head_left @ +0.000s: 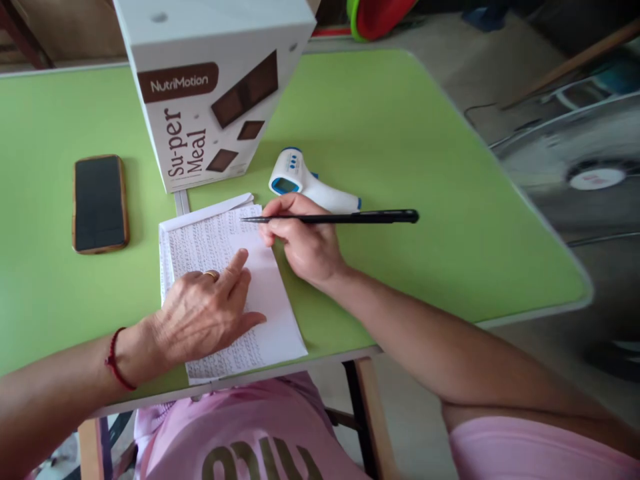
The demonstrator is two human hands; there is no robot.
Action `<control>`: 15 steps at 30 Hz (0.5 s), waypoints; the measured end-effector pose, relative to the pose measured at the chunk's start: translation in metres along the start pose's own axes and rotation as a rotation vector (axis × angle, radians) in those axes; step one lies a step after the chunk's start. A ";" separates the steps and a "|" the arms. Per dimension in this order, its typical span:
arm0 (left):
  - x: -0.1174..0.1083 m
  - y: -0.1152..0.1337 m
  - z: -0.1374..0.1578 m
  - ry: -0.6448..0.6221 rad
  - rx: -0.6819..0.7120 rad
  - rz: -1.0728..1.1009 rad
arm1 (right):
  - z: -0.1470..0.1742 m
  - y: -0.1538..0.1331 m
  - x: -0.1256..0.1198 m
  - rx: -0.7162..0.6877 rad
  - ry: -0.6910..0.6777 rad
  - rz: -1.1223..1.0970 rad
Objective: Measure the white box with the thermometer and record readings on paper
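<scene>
1. Gripping a black pen, the right hand is closed around the barrel near its tip. The pen lies nearly level, its point aimed left and resting at the upper edge of the written sheet.
2. Left hand lies palm down on the sheet, fingers loosely spread, forefinger stretched toward the pen tip; it holds nothing. A gold ring sits on one finger, a red cord bracelet at the wrist.
3. Sheet: white, covered in small handwriting, lying on the green desk at the near edge, directly before the person. More paper edges show beneath it at the top and left.
4. Just beyond the right hand, an infrared thermometer, white with blue trim, lies on its side, touching or nearly touching the knuckles; cannot tell which.
5. Behind the sheet stands a white carton printed "NutriMotion Su-per Meal", with brown squares pictured.
6. A phone, dark screen up, tan case, lies left of the carton, well apart from the sheet.
7. Pink shirt visible at the bottom of view.
</scene>
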State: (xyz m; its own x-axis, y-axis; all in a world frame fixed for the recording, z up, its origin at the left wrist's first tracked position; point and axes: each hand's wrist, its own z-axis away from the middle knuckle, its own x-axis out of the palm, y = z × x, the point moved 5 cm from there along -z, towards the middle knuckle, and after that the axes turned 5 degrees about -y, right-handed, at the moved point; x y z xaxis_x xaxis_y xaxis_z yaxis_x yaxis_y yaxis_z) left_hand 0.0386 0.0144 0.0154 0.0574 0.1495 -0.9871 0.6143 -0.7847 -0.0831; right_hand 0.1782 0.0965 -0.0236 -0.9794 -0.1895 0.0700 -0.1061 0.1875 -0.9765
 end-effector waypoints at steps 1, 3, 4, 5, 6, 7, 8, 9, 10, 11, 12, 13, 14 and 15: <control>0.001 -0.001 0.000 -0.030 -0.006 -0.005 | 0.002 0.001 0.001 -0.001 0.007 0.023; 0.002 -0.004 -0.001 -0.090 -0.024 -0.011 | 0.004 -0.001 0.000 -0.018 0.025 0.082; 0.003 -0.006 -0.002 -0.117 -0.036 -0.013 | 0.004 -0.003 -0.001 -0.027 0.028 0.109; 0.003 -0.007 -0.003 -0.142 -0.046 -0.015 | 0.004 -0.004 -0.001 -0.033 0.026 0.131; 0.004 -0.008 -0.004 -0.166 -0.053 -0.019 | 0.004 -0.005 -0.001 -0.035 0.019 0.147; 0.004 -0.008 -0.005 -0.191 -0.058 -0.026 | 0.003 -0.006 -0.001 -0.034 0.012 0.159; 0.005 -0.008 -0.006 -0.213 -0.059 -0.037 | 0.003 -0.006 0.000 -0.033 0.007 0.172; 0.005 -0.008 -0.007 -0.232 -0.064 -0.052 | 0.003 -0.006 0.000 -0.033 0.007 0.189; 0.005 -0.007 -0.007 -0.247 -0.070 -0.067 | 0.002 -0.006 0.000 -0.039 0.012 0.209; 0.005 -0.006 -0.007 -0.256 -0.077 -0.081 | 0.003 -0.007 0.000 -0.049 0.021 0.233; 0.005 -0.005 -0.007 -0.259 -0.085 -0.091 | 0.003 -0.008 0.000 -0.062 0.031 0.259; 0.005 -0.004 -0.006 -0.257 -0.094 -0.095 | 0.004 -0.009 0.001 -0.077 0.041 0.288; 0.005 -0.003 -0.006 -0.249 -0.100 -0.095 | 0.005 -0.011 0.001 -0.095 0.049 0.318; 0.004 -0.002 -0.005 -0.236 -0.105 -0.093 | 0.006 -0.013 0.002 -0.114 0.054 0.351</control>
State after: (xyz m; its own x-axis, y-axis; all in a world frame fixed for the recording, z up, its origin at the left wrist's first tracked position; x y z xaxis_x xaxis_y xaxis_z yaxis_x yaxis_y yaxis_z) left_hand 0.0413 0.0195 0.0118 -0.1803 0.0636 -0.9816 0.6872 -0.7058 -0.1719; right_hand 0.1789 0.0882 -0.0123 -0.9669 -0.0441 -0.2512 0.2220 0.3386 -0.9143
